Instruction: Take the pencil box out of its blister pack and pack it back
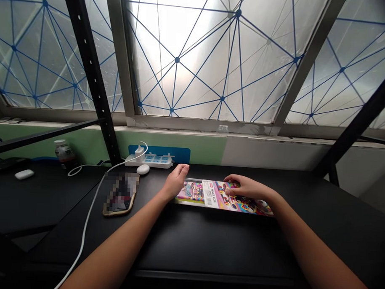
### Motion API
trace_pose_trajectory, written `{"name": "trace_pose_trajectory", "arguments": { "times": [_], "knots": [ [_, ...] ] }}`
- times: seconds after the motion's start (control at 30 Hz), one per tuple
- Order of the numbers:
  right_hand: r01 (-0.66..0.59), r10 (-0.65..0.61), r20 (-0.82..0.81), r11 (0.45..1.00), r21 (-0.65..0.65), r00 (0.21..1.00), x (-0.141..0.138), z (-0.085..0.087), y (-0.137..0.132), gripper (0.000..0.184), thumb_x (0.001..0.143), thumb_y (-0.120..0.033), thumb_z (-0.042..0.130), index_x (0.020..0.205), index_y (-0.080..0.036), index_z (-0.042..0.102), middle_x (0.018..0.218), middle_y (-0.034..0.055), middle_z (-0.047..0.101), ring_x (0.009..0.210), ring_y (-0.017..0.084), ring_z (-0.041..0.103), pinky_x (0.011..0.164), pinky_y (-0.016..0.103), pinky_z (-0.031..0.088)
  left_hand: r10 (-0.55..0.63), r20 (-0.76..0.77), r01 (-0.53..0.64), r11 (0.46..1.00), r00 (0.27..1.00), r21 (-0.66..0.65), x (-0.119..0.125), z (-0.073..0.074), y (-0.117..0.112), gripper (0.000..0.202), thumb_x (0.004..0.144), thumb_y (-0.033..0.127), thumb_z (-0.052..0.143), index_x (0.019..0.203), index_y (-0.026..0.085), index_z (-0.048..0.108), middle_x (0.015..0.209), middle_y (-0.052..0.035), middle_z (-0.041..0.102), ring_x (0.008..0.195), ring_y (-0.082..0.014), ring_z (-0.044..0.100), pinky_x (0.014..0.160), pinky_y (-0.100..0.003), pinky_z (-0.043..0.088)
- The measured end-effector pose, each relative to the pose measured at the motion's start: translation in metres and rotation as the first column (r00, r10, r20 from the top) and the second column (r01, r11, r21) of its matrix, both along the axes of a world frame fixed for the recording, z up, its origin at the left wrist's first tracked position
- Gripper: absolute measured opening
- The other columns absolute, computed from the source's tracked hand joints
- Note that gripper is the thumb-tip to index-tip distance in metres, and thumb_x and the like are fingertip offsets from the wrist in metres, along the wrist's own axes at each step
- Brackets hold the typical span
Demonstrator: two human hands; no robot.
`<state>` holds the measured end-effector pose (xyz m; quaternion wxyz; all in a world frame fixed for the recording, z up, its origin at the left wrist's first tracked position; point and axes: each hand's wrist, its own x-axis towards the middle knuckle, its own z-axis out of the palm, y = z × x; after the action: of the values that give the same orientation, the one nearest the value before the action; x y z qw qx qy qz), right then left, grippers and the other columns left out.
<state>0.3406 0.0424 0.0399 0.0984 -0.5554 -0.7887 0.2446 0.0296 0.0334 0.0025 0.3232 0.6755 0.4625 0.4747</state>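
A long, flat pencil box (220, 195) with a bright multicoloured print lies on the desk in front of me. A white label reading PENCIL BOX (210, 193) crosses its middle, and a pale edge shows along its left part. My right hand (246, 187) grips the box right of the label, thumb on the printed top and fingers over the far edge. At the left end of the box is my left hand (177, 181), its fingers curled closed. Whatever is between those fingers, if anything, is hidden.
Left of my hands lie a phone (121, 194), a white cable (88, 216) and a small white case (143, 169). Behind them sits a power strip (152, 161). A bottle (65, 152) and a white mouse-like object (24, 174) are further left. Black metal posts (94, 73) flank the desk (208, 246).
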Motion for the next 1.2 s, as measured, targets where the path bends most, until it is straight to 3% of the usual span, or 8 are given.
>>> {"name": "trace_pose_trajectory", "arguments": {
  "times": [0.23, 0.4, 0.5, 0.6, 0.77, 0.93, 1.03, 1.2],
  "knots": [
    [-0.127, 0.122, 0.058, 0.987, 0.098, 0.991, -0.093, -0.002, 0.008, 0.049, 0.077, -0.061, 0.068, 0.110, -0.025, 0.068, 0.115, 0.0083, 0.072, 0.101, 0.028, 0.067, 0.081, 0.032, 0.050, 0.030, 0.075, -0.032, 0.999, 0.997, 0.027, 0.000, 0.004, 0.000, 0.062, 0.102, 0.058, 0.012, 0.123, 0.018, 0.054, 0.125, -0.0134, 0.067, 0.121, -0.0240, 0.060, 0.103, -0.039, 0.044],
    [-0.186, 0.171, 0.100, 0.967, 0.172, 0.980, -0.139, -0.005, 0.011, 0.051, 0.080, -0.066, 0.064, 0.108, -0.024, 0.068, 0.114, 0.0104, 0.072, 0.104, 0.032, 0.066, 0.087, 0.038, 0.048, 0.043, -0.132, -0.042, 0.999, 0.990, 0.010, -0.009, 0.005, 0.003, 0.054, 0.103, 0.053, 0.018, 0.121, 0.019, 0.055, 0.120, -0.0127, 0.069, 0.114, -0.0246, 0.064, 0.098, -0.039, 0.048],
    [-0.165, 0.144, 0.107, 0.963, 0.215, 0.984, -0.121, -0.006, 0.008, 0.054, 0.081, -0.065, 0.062, 0.115, -0.023, 0.066, 0.124, 0.0125, 0.068, 0.113, 0.034, 0.062, 0.097, 0.043, 0.043, 0.052, -0.335, -0.044, 0.999, 0.941, 0.032, -0.013, 0.005, -0.001, 0.039, 0.096, 0.049, 0.044, 0.119, 0.021, 0.059, 0.118, -0.0116, 0.070, 0.115, -0.0306, 0.062, 0.106, -0.051, 0.037],
    [-0.131, 0.113, 0.102, 0.974, 0.187, 0.988, -0.079, -0.003, 0.004, 0.053, 0.080, -0.064, 0.063, 0.112, -0.023, 0.068, 0.118, 0.0113, 0.071, 0.104, 0.030, 0.066, 0.087, 0.036, 0.050, 0.062, -0.504, -0.028, 0.997, 0.861, 0.075, -0.013, 0.004, -0.006, 0.037, 0.088, 0.048, 0.060, 0.116, 0.022, 0.062, 0.113, -0.0116, 0.071, 0.115, -0.0360, 0.060, 0.111, -0.066, 0.020],
    [-0.036, 0.019, 0.087, 0.978, 0.205, 0.996, -0.028, 0.004, 0.004, 0.047, 0.073, -0.064, 0.069, 0.095, -0.023, 0.068, 0.091, 0.0055, 0.075, 0.080, 0.024, 0.070, 0.065, 0.029, 0.052, 0.143, -0.628, -0.025, 0.981, 0.765, 0.193, -0.009, 0.011, -0.010, 0.039, 0.089, 0.052, 0.063, 0.115, 0.023, 0.061, 0.112, -0.0094, 0.067, 0.113, -0.0322, 0.058, 0.111, -0.062, 0.022],
    [0.064, -0.088, 0.035, 0.898, 0.435, 0.996, -0.040, 0.010, -0.007, 0.043, 0.069, -0.056, 0.076, 0.091, -0.024, 0.058, 0.091, 0.0044, 0.069, 0.081, 0.024, 0.064, 0.069, 0.032, 0.046, 0.308, -0.634, -0.060, 0.923, 0.709, 0.381, -0.012, 0.033, -0.020, 0.024, 0.092, 0.044, 0.064, 0.102, 0.023, 0.060, 0.114, -0.0085, 0.063, 0.116, -0.0291, 0.052, 0.116, -0.056, 0.014],
    [-0.002, -0.054, 0.079, 0.817, 0.577, 0.995, -0.054, 0.014, -0.021, 0.027, 0.078, -0.044, 0.071, 0.086, -0.026, 0.053, 0.090, 0.0029, 0.067, 0.074, 0.022, 0.061, 0.066, 0.031, 0.042, 0.346, -0.655, -0.002, 0.885, 0.672, 0.465, -0.015, 0.043, -0.027, 0.019, 0.088, 0.035, 0.070, 0.094, 0.022, 0.058, 0.121, -0.0093, 0.061, 0.119, -0.0301, 0.050, 0.117, -0.054, 0.014],
    [-0.212, 0.093, 0.228, 0.786, 0.580, 0.969, -0.070, 0.008, -0.034, 0.013, 0.077, -0.018, 0.061, 0.077, -0.025, 0.050, 0.085, 0.0037, 0.062, 0.079, 0.023, 0.057, 0.065, 0.031, 0.040, 0.202, -0.752, 0.183, 0.900, 0.627, 0.395, -0.012, 0.043, -0.034, 0.021, 0.085, 0.040, 0.071, 0.086, 0.023, 0.058, 0.103, -0.0065, 0.068, 0.096, -0.0271, 0.064, 0.095, -0.040, 0.043]
  ]
}}
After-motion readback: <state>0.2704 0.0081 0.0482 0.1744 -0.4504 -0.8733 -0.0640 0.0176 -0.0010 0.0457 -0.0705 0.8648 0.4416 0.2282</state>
